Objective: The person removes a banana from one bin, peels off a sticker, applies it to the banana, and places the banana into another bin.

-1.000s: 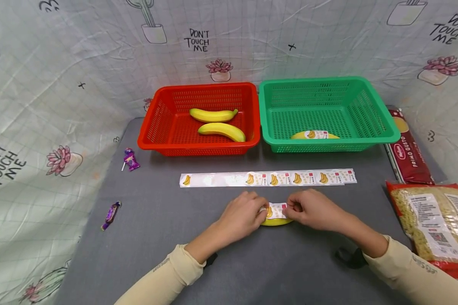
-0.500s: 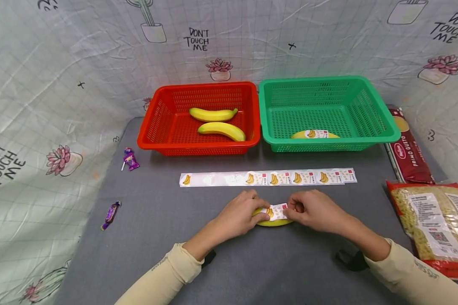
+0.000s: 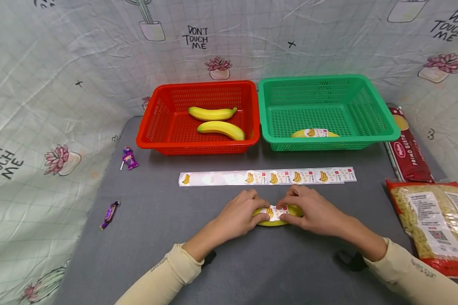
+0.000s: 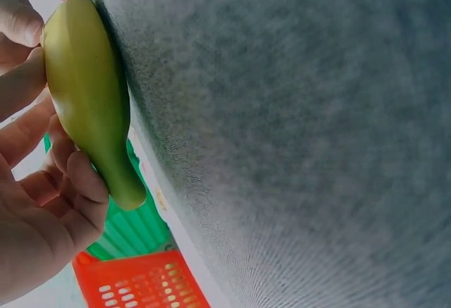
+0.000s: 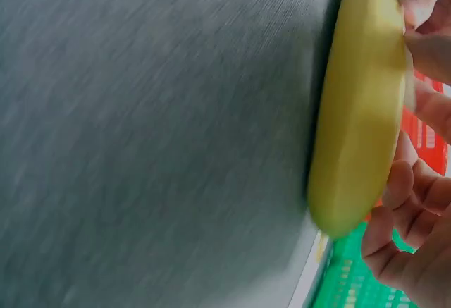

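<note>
A yellow banana lies lengthwise on the grey table, with a white banana-print sticker along its upper side. My left hand holds the banana's left part, thumb in front and fingers behind, at the sticker's left end. From the other side my right hand holds it the same way, thumb and fingertips on the sticker's right part. The left wrist view shows the greenish stem end of the banana beside the curled fingers. Its rounded end shows in the right wrist view, fingers along the banana.
A strip of banana stickers lies beyond the hands. Behind it stand a red basket with two bananas and a green basket with one labelled banana. Pasta and a red packet lie right; wrapped sweets lie left.
My right hand has gone from pinching the sticker's raised right end to pressing it down and holding the banana. My left fingers have shifted slightly, uncovering the banana's left end.
</note>
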Demonstrator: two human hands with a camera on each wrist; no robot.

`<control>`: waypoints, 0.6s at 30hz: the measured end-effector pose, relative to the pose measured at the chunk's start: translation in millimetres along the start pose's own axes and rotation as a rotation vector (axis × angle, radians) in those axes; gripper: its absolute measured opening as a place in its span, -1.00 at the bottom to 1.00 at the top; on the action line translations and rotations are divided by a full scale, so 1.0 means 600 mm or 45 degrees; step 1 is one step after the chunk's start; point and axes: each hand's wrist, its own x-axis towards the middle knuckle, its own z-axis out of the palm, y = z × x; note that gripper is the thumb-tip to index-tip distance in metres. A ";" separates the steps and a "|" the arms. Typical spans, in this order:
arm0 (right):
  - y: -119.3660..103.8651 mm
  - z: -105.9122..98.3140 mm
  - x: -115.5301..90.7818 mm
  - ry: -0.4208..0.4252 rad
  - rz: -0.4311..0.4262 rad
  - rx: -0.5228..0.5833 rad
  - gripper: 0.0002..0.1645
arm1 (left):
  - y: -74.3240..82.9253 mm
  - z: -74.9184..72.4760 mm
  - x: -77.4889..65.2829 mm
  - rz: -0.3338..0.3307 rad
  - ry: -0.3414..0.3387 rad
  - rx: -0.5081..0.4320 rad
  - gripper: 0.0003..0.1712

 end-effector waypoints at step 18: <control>0.025 -0.002 -0.020 0.058 -0.016 -0.093 -0.63 | 0.001 -0.001 -0.002 -0.034 -0.005 -0.018 -0.65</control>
